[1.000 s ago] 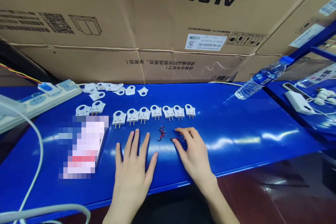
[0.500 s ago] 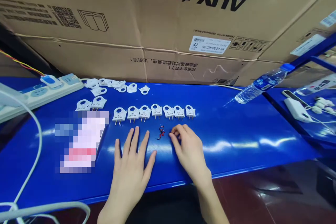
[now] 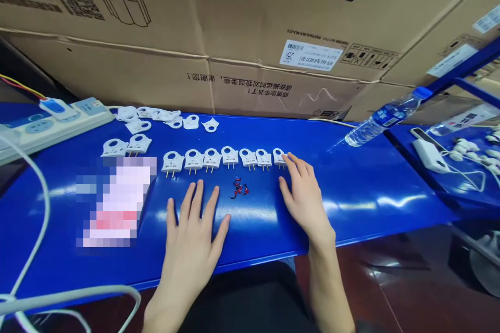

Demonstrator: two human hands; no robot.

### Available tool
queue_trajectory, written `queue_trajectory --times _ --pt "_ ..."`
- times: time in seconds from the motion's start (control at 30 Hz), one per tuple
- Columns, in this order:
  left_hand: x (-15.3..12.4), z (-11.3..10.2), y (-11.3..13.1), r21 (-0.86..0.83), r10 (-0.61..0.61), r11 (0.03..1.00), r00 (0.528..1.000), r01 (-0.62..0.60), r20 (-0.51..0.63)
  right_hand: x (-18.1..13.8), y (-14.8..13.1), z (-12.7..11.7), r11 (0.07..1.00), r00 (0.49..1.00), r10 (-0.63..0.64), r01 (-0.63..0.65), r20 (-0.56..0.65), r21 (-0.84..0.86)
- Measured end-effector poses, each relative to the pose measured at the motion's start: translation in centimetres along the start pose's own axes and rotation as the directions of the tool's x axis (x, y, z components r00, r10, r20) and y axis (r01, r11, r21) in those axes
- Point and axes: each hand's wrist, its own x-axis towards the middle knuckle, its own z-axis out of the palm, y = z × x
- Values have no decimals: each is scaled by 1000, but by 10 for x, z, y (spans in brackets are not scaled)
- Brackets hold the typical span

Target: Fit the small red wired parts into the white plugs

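My left hand point(image 3: 193, 234) lies flat on the blue table point(image 3: 351, 187), fingers spread, holding nothing. My right hand point(image 3: 302, 192) rests further right with fingers stretched forward; its fingertips touch the rightmost white plug point(image 3: 278, 157) in a row of several white plugs point(image 3: 212, 159). A small bundle of red and black wire parts point(image 3: 239, 188) lies on the table between my two hands.
More white plug shells point(image 3: 164, 120) lie at the back left, beside a power strip point(image 3: 47, 127). A large cardboard box point(image 3: 250, 36) walls the back. A water bottle point(image 3: 385, 117) lies at the right. White cables point(image 3: 39, 250) loop at the left.
My right hand left the wire parts and moved forward and right to the end of the plug row. The left hand stayed flat. The camera tilted slightly.
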Motion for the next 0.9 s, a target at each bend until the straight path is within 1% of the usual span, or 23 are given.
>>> queue_trajectory --times 0.07,0.13,0.2,0.27,0.37,0.43,0.47,0.53,0.6,0.63,0.7,0.77,0.87,0.9 --pt "0 0 0 6 -4 1000 1000 4 6 -2 4 1 1000 1000 15 -14 28 -15" --pt "-1 0 0 9 -3 1000 1000 3 8 -7 4 3 996 996 85 -85 6 7" --pt "-1 -1 0 7 -1 1000 1000 0 4 -12 2 3 988 989 142 -140 -30 66" --pt "-1 -2 0 -3 -6 1000 1000 6 1 -18 -2 1 979 989 145 -139 -31 152" --pt "-2 -4 -1 -49 -16 999 1000 16 4 -25 -14 -8 956 994 111 -101 -21 276" --pt "-3 -6 -2 -126 -4 992 1000 1 -19 -28 -26 -13 936 997 70 -60 -15 348" --pt "-4 -7 -2 -179 0 984 999 -9 -49 -30 -33 -15 922 1000 27 -24 -2 387" --pt "-5 -8 -3 -287 1 957 993 -36 -122 -32 -48 -14 886 992 -112 77 49 458" --pt "-6 -9 -3 -351 13 934 987 -70 -161 -35 -61 -9 857 965 -237 155 109 492" --pt "-7 -9 -3 -359 30 929 987 -86 -160 -36 -66 -5 849 953 -272 174 131 499" --pt "-7 -10 -2 -343 65 933 988 -110 -139 -37 -71 2 856 945 -283 172 163 487" --pt "-7 -11 -1 -316 77 942 991 -108 -110 -37 -70 6 859 945 -275 158 178 488" --pt "-6 -11 0 -305 70 948 995 -90 -75 -34 -62 4 836 952 -265 149 150 528" --pt "-6 -11 1 -306 65 949 996 -82 -66 -32 -58 3 841 959 -249 146 133 522"
